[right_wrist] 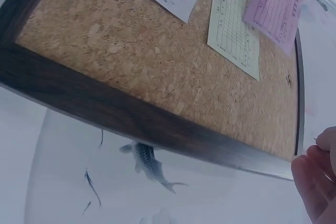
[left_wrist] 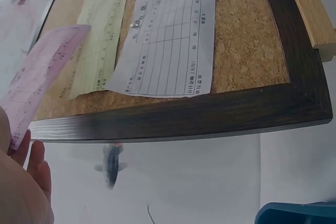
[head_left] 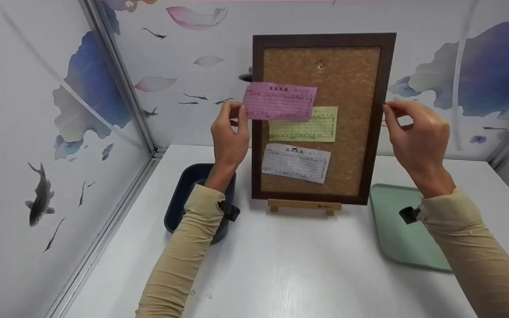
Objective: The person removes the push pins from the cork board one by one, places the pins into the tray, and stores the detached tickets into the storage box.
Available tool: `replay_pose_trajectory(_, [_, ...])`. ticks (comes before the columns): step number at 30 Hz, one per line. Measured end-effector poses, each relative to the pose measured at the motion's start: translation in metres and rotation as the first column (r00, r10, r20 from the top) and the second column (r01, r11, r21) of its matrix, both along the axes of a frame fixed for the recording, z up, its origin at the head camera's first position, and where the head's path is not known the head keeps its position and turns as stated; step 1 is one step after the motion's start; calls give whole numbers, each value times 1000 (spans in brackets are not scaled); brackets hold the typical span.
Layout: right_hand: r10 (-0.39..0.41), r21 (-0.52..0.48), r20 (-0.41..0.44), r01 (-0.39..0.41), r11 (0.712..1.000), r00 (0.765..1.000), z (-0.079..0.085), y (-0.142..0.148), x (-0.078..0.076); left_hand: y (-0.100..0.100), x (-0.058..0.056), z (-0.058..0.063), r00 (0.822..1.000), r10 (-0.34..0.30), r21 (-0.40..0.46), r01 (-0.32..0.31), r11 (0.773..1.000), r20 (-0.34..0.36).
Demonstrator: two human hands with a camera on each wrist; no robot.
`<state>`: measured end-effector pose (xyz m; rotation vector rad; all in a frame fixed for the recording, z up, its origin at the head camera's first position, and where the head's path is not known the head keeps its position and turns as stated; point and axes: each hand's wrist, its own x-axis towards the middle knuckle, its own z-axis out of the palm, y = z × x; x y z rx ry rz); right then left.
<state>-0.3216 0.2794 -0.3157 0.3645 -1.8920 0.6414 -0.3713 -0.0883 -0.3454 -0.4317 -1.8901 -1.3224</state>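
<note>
Your left hand pinched the left edge of a rectangular pink paper slip, which extended rightward from your fingers, long axis left to right, in front of the left side of a brown-framed cork board. Your right hand, beside the board's right edge, was farther from the slip, its fingers pinching a tiny pin-like thing, too small to identify surely. You had one board and three slips: pink, yellow-green, white.
</note>
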Motion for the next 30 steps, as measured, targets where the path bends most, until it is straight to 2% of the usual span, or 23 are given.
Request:
replay_pose_trajectory(4, [-8, -30, 23, 9, 999, 1000, -15, 10, 10, -3, 7, -3, 1000, -1, 18, 2, 1000, -25])
replay_pose_trajectory(10, [-7, -92, 54, 12, 996, 998, -37, 25, 25, -11, 21, -11, 998, 36, 52, -33, 998, -56])
replay_pose_trajectory(18, [-6, -226, 106, 30, 974, 994, -49, 35, 62, -33, 44, -17, 998, 46, 136, -39, 990, -48])
replay_pose_trajectory(21, [-12, -254, 138, 47, 966, 990, -62, 44, 64, -43, 51, -19, 998, 48, 158, -39, 987, -50])
replay_pose_trajectory(25, [-14, -249, 199, 64, 966, 980, -89, 61, 57, -54, 56, -22, 1000, 6, 159, -2, 987, -27])
replay_pose_trajectory(30, [10, -248, 308, 71, 966, 951, -112, 73, 55, -67, 59, -26, 992, -127, 152, 122, 981, 25])
